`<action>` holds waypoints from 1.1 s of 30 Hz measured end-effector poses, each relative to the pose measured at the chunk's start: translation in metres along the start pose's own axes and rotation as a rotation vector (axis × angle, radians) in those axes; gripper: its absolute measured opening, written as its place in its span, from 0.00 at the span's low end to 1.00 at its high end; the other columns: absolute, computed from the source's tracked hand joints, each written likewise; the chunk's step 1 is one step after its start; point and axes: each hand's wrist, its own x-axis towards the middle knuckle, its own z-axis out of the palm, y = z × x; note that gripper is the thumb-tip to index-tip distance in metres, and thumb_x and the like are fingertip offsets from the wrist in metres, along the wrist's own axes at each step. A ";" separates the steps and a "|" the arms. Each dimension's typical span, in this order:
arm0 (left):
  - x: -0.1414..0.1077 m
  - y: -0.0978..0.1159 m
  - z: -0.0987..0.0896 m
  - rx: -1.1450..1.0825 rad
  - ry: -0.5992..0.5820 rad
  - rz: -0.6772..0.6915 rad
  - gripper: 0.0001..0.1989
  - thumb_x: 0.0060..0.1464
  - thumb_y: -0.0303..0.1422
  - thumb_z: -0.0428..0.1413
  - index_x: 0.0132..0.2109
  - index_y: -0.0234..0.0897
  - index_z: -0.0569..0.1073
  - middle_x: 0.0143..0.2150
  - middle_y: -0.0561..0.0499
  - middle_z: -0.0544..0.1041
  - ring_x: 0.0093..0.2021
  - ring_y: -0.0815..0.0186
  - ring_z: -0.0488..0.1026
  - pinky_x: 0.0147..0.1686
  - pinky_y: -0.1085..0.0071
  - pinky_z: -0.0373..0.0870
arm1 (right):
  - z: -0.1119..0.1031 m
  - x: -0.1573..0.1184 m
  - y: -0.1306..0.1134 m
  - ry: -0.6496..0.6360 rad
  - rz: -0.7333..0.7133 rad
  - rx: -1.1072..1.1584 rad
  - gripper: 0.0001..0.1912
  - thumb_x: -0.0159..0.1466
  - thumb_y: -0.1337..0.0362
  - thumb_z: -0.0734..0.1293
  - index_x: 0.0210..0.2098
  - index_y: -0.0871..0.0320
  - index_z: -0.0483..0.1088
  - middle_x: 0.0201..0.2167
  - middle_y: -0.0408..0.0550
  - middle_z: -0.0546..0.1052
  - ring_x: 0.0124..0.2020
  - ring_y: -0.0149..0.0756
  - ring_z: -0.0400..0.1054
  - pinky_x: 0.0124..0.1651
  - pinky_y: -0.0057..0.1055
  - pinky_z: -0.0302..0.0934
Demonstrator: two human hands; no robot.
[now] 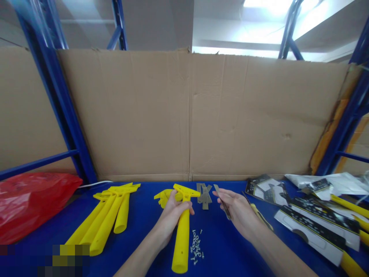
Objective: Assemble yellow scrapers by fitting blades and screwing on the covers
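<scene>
My left hand (172, 211) is closed around a yellow plastic scraper handle (181, 240), gripping it just below its T-shaped head. The hollow round end of the handle points toward me. Between the thumb and fingers of my right hand (239, 211) is a thin flat metal blade (221, 202), held apart from the handle. Several similar blades (205, 198) lie overlapping on the blue table between my hands. Small screws and nuts (196, 246) are scattered right of the handle. Behind my left hand sit yellow plastic parts (165, 197), partly hidden.
Several yellow scraper handles (108, 219) lie together at the left, near a red plastic bag (37, 204). A tool with a yellow and black grip (261, 216) lies beside my right forearm. Black-and-white packages (313, 229) cover the right side. A cardboard wall (190, 115) stands behind.
</scene>
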 end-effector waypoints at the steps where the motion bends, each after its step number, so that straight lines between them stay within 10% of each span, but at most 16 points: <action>1: 0.000 -0.001 0.000 -0.005 0.000 -0.003 0.31 0.45 0.31 0.56 0.55 0.35 0.53 0.22 0.56 0.74 0.21 0.70 0.65 0.22 0.77 0.57 | 0.001 0.002 0.001 -0.008 -0.026 -0.014 0.08 0.51 0.70 0.72 0.32 0.61 0.75 0.31 0.50 0.80 0.24 0.27 0.68 0.26 0.21 0.62; 8: -0.001 0.002 0.002 -0.008 -0.002 -0.049 0.42 0.46 0.37 0.60 0.61 0.34 0.44 0.26 0.53 0.75 0.23 0.70 0.67 0.23 0.76 0.58 | 0.008 0.015 0.001 -0.026 -0.159 -0.082 0.14 0.46 0.64 0.73 0.32 0.62 0.78 0.17 0.42 0.72 0.14 0.23 0.56 0.15 0.21 0.45; 16: -0.008 0.005 0.008 0.013 -0.146 -0.119 0.54 0.46 0.39 0.62 0.65 0.34 0.32 0.30 0.51 0.77 0.25 0.70 0.69 0.23 0.76 0.58 | 0.012 0.014 -0.009 -0.102 -0.270 -0.160 0.16 0.42 0.65 0.73 0.32 0.63 0.78 0.21 0.47 0.77 0.21 0.30 0.63 0.22 0.26 0.54; 25: -0.018 0.005 0.013 -0.007 -0.334 -0.088 0.42 0.48 0.37 0.61 0.62 0.37 0.45 0.30 0.52 0.76 0.21 0.74 0.65 0.19 0.80 0.54 | 0.025 0.009 0.003 -0.139 -0.292 -0.311 0.08 0.45 0.62 0.73 0.24 0.60 0.79 0.26 0.47 0.79 0.29 0.34 0.69 0.31 0.27 0.62; 33: -0.021 0.002 0.022 -0.048 -0.312 -0.088 0.39 0.47 0.41 0.62 0.59 0.39 0.48 0.35 0.48 0.78 0.22 0.73 0.69 0.19 0.80 0.61 | 0.025 0.006 0.008 -0.143 -0.150 -0.378 0.17 0.50 0.56 0.71 0.32 0.63 0.74 0.17 0.43 0.73 0.10 0.25 0.59 0.10 0.21 0.48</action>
